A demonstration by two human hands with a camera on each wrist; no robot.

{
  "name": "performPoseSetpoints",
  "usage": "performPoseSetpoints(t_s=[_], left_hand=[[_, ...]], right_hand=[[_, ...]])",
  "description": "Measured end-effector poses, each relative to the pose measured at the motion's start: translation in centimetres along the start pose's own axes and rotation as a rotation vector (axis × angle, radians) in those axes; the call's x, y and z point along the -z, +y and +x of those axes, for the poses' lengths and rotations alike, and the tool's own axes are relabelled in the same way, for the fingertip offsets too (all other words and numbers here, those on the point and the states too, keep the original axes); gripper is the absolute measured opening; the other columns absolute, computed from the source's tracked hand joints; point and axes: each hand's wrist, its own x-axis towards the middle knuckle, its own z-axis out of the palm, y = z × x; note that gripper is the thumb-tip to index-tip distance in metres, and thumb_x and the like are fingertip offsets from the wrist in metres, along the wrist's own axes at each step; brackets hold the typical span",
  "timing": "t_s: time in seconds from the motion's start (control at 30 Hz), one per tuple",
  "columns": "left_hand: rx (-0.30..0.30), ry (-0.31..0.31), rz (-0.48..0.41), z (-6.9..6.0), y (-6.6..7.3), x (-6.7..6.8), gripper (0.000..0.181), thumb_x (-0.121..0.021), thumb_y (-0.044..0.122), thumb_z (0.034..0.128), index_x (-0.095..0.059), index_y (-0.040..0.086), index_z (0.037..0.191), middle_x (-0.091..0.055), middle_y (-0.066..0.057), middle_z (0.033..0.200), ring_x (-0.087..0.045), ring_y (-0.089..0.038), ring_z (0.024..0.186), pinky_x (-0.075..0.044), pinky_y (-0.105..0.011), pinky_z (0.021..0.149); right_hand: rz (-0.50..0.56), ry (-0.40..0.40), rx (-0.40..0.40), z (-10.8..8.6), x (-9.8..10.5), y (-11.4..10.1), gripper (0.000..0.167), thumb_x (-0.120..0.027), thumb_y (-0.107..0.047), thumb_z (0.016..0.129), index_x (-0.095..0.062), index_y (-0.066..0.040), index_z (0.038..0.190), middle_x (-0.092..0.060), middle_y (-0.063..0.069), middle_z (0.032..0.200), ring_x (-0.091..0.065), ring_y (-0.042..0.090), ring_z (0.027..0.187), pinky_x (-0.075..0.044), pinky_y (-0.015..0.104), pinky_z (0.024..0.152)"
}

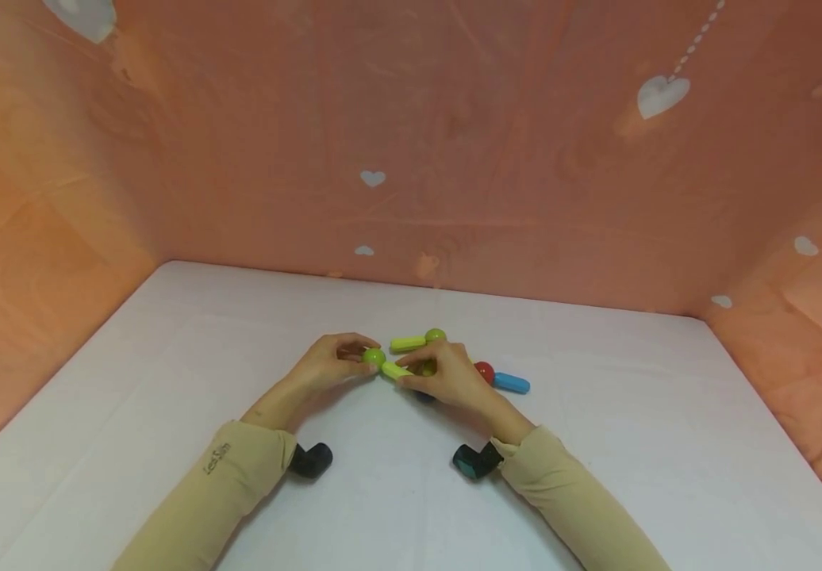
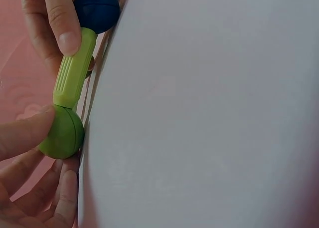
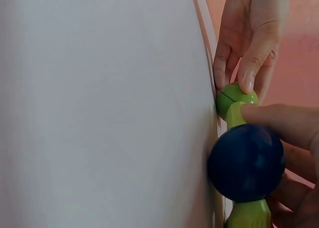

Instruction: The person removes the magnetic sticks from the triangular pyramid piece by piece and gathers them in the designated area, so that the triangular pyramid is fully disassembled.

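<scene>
My left hand [image 1: 328, 363] pinches a green ball [image 1: 374, 358] between thumb and fingers. The right hand [image 1: 452, 373] grips a yellow-green rod [image 2: 75, 71] with thumb and fingers. One end of this rod meets the green ball; a dark blue ball [image 3: 246, 163] sits at its other end. Beyond the blue ball, another yellow-green rod [image 3: 249, 215] shows in the right wrist view. In the head view the right hand hides much of this chain. A red ball [image 1: 485, 372] with a blue rod [image 1: 512, 383] lies just right of that hand.
Behind the right hand lies another yellow-green rod [image 1: 408, 344] with a green ball [image 1: 435, 335] at its end. Dark wrist devices [image 1: 313, 460] show at both sleeves. Orange cloth [image 1: 454, 198] with pale hearts hangs around the white table [image 1: 382, 507].
</scene>
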Motion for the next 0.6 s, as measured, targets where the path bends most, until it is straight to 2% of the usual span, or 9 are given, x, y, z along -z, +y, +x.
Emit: performPoseSetpoints(t_s=[0.1,0.3,0.6], left_hand=[[0.012,0.000,0.009,0.1,0.1,-0.1,0.035,-0.071,0.011,0.0846,-0.064,0.006,0.119,-0.065,-0.016,0.117,-0.060,-0.032,0.112,-0.043,-0.048,0.100],[-0.003,-0.005,0.030,0.2,0.2,0.0,0.034,-0.070,0.012,0.0855,-0.064,0.005,0.118,-0.066,-0.017,0.117,-0.060,-0.032,0.112,-0.043,-0.048,0.100],[0.024,0.017,0.007,0.1,0.0,0.0,0.034,-0.069,0.014,0.0866,-0.064,0.005,0.119,-0.065,-0.017,0.118,-0.060,-0.031,0.110,-0.043,-0.046,0.099]], right_hand=[[0.002,0.000,-0.006,-0.1,0.0,0.0,0.025,-0.078,-0.021,0.080,-0.076,-0.011,0.103,-0.070,0.000,0.091,-0.051,0.011,0.081,-0.040,0.021,0.063],[0.012,0.011,-0.001,-0.3,0.0,0.0,0.024,-0.078,-0.021,0.080,-0.076,-0.012,0.103,-0.070,0.001,0.099,-0.052,0.013,0.088,-0.041,0.023,0.067],[-0.012,-0.040,0.113,-1.5,0.7,1.0,0.022,-0.080,-0.020,0.078,-0.077,-0.012,0.098,-0.074,-0.003,0.094,-0.056,0.008,0.084,-0.044,0.019,0.067]])
